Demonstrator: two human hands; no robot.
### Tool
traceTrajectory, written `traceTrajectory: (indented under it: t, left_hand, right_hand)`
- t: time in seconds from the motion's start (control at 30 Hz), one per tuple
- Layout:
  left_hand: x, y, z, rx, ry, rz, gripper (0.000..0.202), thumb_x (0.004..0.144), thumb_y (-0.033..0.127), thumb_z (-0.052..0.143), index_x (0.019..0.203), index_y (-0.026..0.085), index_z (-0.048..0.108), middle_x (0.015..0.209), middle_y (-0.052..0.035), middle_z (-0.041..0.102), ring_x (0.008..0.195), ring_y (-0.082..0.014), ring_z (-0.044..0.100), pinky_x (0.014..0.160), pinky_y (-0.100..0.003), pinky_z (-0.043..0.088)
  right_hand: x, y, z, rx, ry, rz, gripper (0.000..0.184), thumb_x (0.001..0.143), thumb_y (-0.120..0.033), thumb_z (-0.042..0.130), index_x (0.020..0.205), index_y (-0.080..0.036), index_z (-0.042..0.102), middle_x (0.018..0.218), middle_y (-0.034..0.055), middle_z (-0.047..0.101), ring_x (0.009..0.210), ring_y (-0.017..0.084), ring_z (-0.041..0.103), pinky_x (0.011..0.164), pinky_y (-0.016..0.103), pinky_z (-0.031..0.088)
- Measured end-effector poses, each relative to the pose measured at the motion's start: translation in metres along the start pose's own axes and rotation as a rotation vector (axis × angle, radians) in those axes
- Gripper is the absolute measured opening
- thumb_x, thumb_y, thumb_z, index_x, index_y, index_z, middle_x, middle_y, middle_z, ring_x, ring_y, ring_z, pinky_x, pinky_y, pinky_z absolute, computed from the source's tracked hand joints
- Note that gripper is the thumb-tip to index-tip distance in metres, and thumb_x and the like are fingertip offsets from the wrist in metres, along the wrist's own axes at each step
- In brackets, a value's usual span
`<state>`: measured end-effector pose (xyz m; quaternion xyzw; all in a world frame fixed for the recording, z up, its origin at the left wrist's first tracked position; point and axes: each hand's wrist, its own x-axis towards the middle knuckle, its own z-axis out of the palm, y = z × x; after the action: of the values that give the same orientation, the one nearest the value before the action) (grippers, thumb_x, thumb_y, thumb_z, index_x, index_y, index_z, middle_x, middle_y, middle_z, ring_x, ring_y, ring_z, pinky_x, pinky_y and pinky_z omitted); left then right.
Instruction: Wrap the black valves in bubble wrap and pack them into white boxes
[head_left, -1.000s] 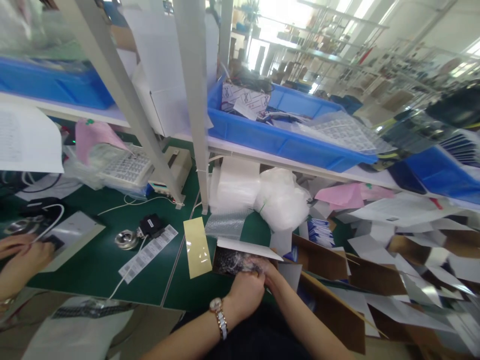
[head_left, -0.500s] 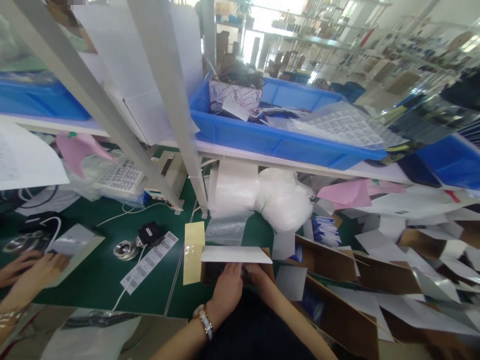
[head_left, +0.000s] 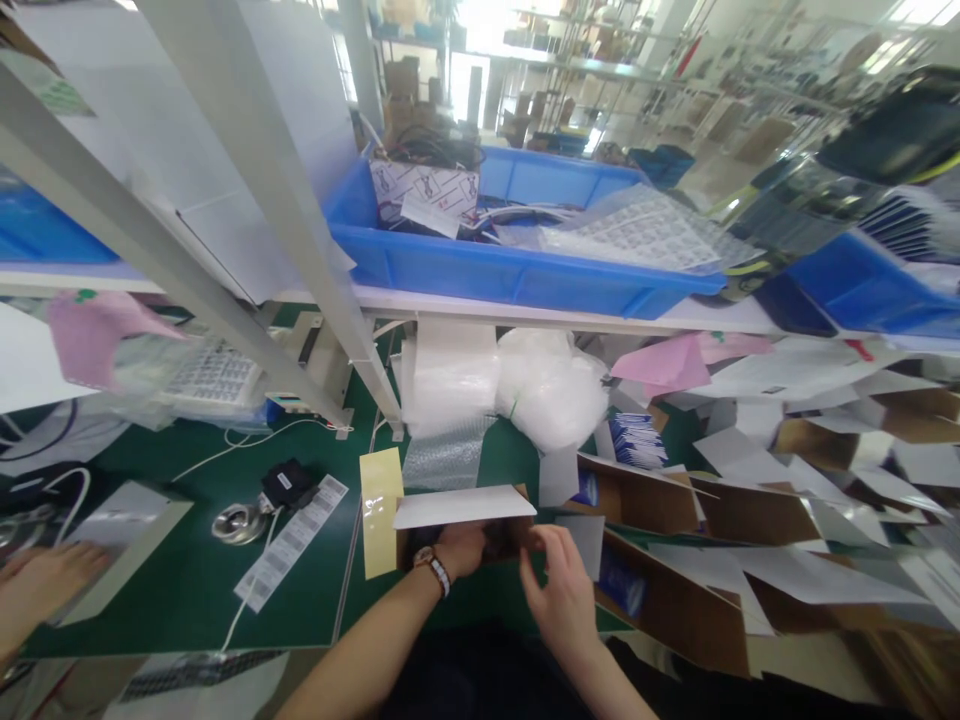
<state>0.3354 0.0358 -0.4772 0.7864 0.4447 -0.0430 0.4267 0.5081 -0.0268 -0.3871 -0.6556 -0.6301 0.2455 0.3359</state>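
Observation:
A small open cardboard box [head_left: 401,548] stands before me on the green table, its white flap [head_left: 465,507] raised along the far side. My left hand [head_left: 461,550] reaches down into this box, and its fingers are hidden inside. Dark contents show beside that hand, too shadowed to name. At the box's right wall is my right hand [head_left: 561,590], thumb and fingers curved and apart. Its fingertips are against or very close to the wall, with nothing visible between them. A yellow sheet [head_left: 381,512] lies by the box's left side.
Several open cardboard boxes [head_left: 667,610] crowd the right side. Behind lie bubble wrap [head_left: 442,460] and a white plastic bundle [head_left: 555,390]. A label strip [head_left: 292,540] and a metal clamp ring [head_left: 238,523] lie left. Another person's hand [head_left: 56,585] is far left. A shelf holds a blue bin [head_left: 525,275].
My right hand has come out of the box to its right side. My left hand has gone deeper into the box. The whole view has shifted slightly.

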Motion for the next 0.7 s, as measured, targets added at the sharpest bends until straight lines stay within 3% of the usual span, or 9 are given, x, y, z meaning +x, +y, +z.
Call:
traceTrajectory:
  t: [0.1,0.17,0.23,0.3,0.37,0.43,0.5,0.6,0.7]
  left_hand:
    - [-0.002,0.005,-0.004,0.042,0.002,0.016,0.027,0.086,0.012,0.056,0.101,0.018,0.078,0.123,-0.0124,0.074,0.115,-0.031,0.068,0.106,-0.048,0.051]
    - [-0.017,0.014,-0.007,0.051,0.059,0.021,0.03,0.084,0.007,0.055,0.099,0.021,0.078,0.126,-0.0095,0.073,0.115,-0.029,0.067,0.106,-0.044,0.051]
    - [-0.045,0.023,-0.009,0.052,0.156,0.013,0.037,0.087,0.003,0.049,0.106,0.022,0.075,0.129,-0.0085,0.071,0.117,-0.026,0.065,0.108,-0.043,0.05]
    - [-0.079,0.027,-0.01,0.045,0.406,-0.006,0.036,0.093,0.006,0.044,0.112,0.022,0.07,0.121,-0.0096,0.071,0.114,-0.0244,0.064,0.106,-0.043,0.051]
    - [-0.109,0.024,-0.011,0.027,0.911,-0.095,0.02,0.096,0.019,0.053,0.11,0.02,0.067,0.11,-0.0113,0.069,0.109,-0.0271,0.064,0.101,-0.047,0.053]
    - [-0.126,0.015,-0.012,-0.043,1.257,-0.241,0.033,0.092,0.031,0.065,0.121,0.018,0.061,0.114,-0.0139,0.067,0.111,-0.031,0.064,0.099,-0.052,0.055]
    - [-0.127,0.005,-0.008,-0.154,1.252,-0.257,0.041,0.094,0.031,0.06,0.132,0.018,0.056,0.127,-0.0155,0.064,0.119,-0.0316,0.063,0.102,-0.054,0.055]
    - [-0.114,-0.006,0.005,-0.236,0.989,-0.102,0.041,0.1,0.021,0.043,0.139,0.025,0.054,0.145,-0.0113,0.059,0.136,-0.0272,0.055,0.114,-0.052,0.048]
    - [-0.109,-0.014,0.02,-0.201,0.765,-0.049,0.063,0.095,0.028,0.062,0.153,0.028,0.039,0.157,-0.0111,0.047,0.149,-0.0283,0.04,0.121,-0.053,0.041]
  right_hand:
    - [0.034,-0.003,-0.02,-0.084,-0.047,-0.118,0.033,0.09,-0.034,0.063,0.121,-0.023,0.066,0.106,0.0099,0.063,0.097,0.028,0.062,0.087,0.041,0.052]
    - [0.073,-0.001,-0.018,0.056,-0.171,-0.052,0.023,0.084,-0.037,0.068,0.103,-0.025,0.073,0.088,0.0035,0.06,0.079,0.023,0.059,0.077,0.036,0.05]
    - [0.109,0.005,-0.005,0.201,-0.188,0.047,0.021,0.075,-0.043,0.076,0.081,-0.023,0.074,0.072,-0.0008,0.053,0.067,0.02,0.053,0.071,0.035,0.046]
    - [0.132,0.014,0.015,0.279,-0.152,0.125,0.032,0.064,-0.05,0.083,0.065,-0.022,0.067,0.065,-0.0024,0.05,0.065,0.019,0.05,0.07,0.034,0.046]
    - [0.141,0.024,0.036,0.346,-0.141,0.195,0.043,0.059,-0.058,0.084,0.06,-0.022,0.061,0.064,-0.0015,0.054,0.067,0.02,0.053,0.07,0.035,0.048]
    - [0.14,0.033,0.053,0.452,-0.177,0.268,0.047,0.065,-0.067,0.077,0.065,-0.021,0.064,0.067,0.0017,0.063,0.07,0.022,0.059,0.069,0.035,0.051]
    - [0.134,0.041,0.063,0.562,-0.23,0.317,0.053,0.074,-0.072,0.067,0.078,-0.019,0.07,0.073,0.0058,0.07,0.071,0.024,0.065,0.067,0.036,0.054]
    - [0.117,0.05,0.062,0.686,-0.257,0.33,0.062,0.077,-0.077,0.059,0.092,-0.018,0.073,0.084,0.0092,0.075,0.077,0.025,0.07,0.07,0.038,0.058]
    - [0.094,0.06,0.054,0.734,-0.307,0.273,0.06,0.077,-0.071,0.065,0.109,-0.021,0.071,0.107,0.0101,0.076,0.098,0.027,0.072,0.087,0.041,0.058]
